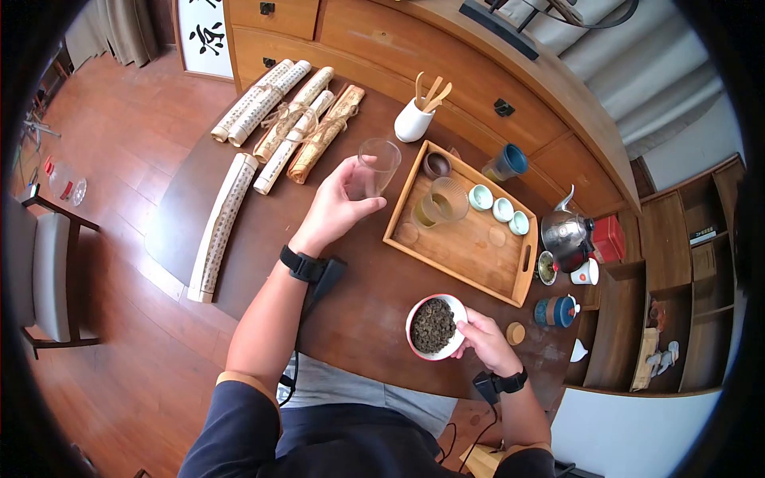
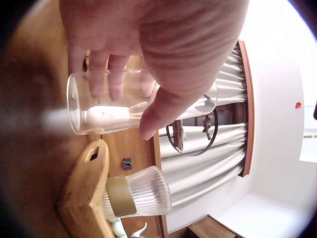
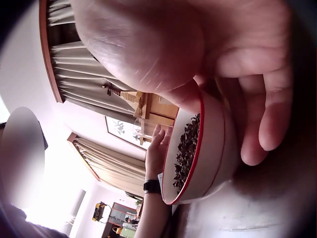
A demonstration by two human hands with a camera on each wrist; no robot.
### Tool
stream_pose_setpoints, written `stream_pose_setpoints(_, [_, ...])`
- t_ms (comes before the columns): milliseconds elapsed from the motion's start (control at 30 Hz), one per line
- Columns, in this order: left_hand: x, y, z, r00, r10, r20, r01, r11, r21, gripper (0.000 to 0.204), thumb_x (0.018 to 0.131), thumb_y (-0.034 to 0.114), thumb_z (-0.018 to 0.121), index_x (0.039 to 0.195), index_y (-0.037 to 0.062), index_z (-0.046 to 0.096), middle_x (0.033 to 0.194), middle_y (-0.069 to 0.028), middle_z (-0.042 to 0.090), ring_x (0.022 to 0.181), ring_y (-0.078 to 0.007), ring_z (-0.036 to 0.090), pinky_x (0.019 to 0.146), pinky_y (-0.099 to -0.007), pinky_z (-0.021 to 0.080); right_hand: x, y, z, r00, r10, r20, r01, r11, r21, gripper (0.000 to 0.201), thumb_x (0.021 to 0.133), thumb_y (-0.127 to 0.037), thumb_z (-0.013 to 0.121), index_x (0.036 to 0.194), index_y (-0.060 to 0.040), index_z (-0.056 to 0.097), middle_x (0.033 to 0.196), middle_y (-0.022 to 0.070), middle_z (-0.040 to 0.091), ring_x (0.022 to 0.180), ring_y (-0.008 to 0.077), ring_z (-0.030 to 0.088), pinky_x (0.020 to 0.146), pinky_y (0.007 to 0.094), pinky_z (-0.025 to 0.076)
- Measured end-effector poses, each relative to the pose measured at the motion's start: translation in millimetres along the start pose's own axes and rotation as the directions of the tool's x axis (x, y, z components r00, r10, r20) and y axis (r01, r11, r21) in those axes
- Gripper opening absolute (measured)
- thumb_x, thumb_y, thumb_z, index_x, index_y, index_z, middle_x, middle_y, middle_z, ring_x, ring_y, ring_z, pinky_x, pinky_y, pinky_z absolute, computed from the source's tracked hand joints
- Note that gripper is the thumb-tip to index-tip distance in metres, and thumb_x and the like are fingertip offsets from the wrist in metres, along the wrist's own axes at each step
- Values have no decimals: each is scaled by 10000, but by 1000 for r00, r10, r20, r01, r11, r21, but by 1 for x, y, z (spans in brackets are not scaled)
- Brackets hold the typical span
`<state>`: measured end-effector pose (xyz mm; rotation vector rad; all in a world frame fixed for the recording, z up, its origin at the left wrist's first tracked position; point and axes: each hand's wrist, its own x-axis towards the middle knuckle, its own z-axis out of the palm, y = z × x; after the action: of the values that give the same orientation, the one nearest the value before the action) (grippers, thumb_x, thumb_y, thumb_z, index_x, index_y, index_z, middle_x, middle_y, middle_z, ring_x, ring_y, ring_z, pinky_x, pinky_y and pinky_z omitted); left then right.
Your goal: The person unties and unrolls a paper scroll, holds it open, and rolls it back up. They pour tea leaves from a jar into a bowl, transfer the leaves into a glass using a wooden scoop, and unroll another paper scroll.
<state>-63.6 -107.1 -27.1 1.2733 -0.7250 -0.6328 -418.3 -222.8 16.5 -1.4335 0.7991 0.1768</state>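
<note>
My left hand grips a clear, empty-looking drinking glass over the table, left of the wooden tray. In the left wrist view the thumb and fingers wrap around that glass. Low at the table's near side, my right hand holds a white bowl with a red rim, thumb at the edge and fingers beneath. Dark dried tea leaves lie inside it. In the right wrist view the bowl is tilted slightly, leaves showing within.
A ribbed glass pitcher with yellowish liquid and several small cups stand on the tray. Rolled scrolls lie at the left. A white holder with wooden tools stands behind. A kettle and blue jar are at the right.
</note>
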Motion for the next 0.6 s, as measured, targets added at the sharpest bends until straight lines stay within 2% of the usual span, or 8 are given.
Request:
stream_pose_setpoints(100, [-3, 9, 2, 999, -36, 26, 38, 997, -74, 647, 807, -10, 781, 1388, 51, 504, 1162, -33, 619, 1058, -120, 604, 922, -294, 504, 3, -3, -3, 1000, 15, 23, -14, 999, -42, 373, 1086, -218, 461, 1398, -23, 523, 943, 58, 690, 703, 113, 668, 619, 250, 570])
stream_pose_setpoints(167, [-3, 9, 3, 999, -20, 32, 23, 994, -107, 638, 798, 53, 809, 1369, 51, 525, 1094, -7, 620, 1018, -103, 591, 953, -297, 488, 4, -4, -5, 999, 19, 32, -17, 998, -53, 376, 1088, -224, 463, 1401, -25, 521, 941, 56, 689, 703, 112, 669, 620, 248, 569])
stream_pose_setpoints(267, [-6, 18, 4, 997, -76, 25, 79, 986, -150, 643, 793, 76, 819, 1364, 48, 525, 1084, -10, 604, 1014, -106, 590, 947, -299, 492, 2, -12, -6, 999, 33, 38, -30, 998, -57, 402, 1076, -213, 488, 1419, -4, 498, 1002, 70, 685, 736, 117, 683, 618, 253, 575])
stream_pose_setpoints(300, [-5, 17, 4, 997, -71, 32, 75, 985, -152, 643, 793, 76, 819, 1364, 48, 525, 1084, -10, 604, 1014, -106, 590, 947, -299, 492, -2, -22, -5, 997, 67, 44, -62, 992, -109, 420, 1080, -238, 490, 1432, -10, 492, 981, 67, 690, 722, 117, 680, 614, 244, 566])
stream_pose_setpoints(367, [-4, 14, 0, 999, -17, 38, 18, 999, -45, 644, 795, 12, 790, 1373, 73, 513, 1127, -19, 573, 1039, -115, 586, 841, -272, 514, -8, -32, -11, 996, 91, 14, -87, 979, -186, 455, 1079, -264, 506, 1457, -12, 473, 966, 73, 702, 705, 115, 678, 605, 235, 552])
stream_pose_setpoints(433, [-4, 16, -1, 999, -24, 38, 27, 996, -81, 638, 795, 18, 790, 1367, 73, 514, 1133, -25, 569, 1045, -115, 580, 829, -275, 515, -16, -51, -31, 994, 104, -26, -107, 966, -237, 478, 1066, -242, 535, 1471, 1, 458, 961, 99, 722, 692, 113, 677, 590, 240, 544])
stream_pose_setpoints(533, [-4, 16, -1, 999, -30, 18, 33, 988, -153, 626, 801, 26, 790, 1361, 71, 514, 1141, -34, 560, 1026, -116, 580, 804, -278, 518, -18, -108, -50, 993, -2, -119, -45, 921, -387, 413, 1035, -229, 586, 1373, 9, 567, 859, 70, 722, 658, 88, 644, 581, 229, 530])
stream_pose_setpoints(600, [-3, 14, -1, 1000, -25, 1, 24, 981, -191, 620, 806, 27, 788, 1360, 70, 514, 1142, -37, 556, 1001, -116, 586, 790, -278, 520, -3, -156, -48, 968, -183, -172, 68, 850, -523, 372, 1019, -222, 610, 1312, 7, 611, 821, 48, 710, 640, 74, 625, 576, 224, 521])
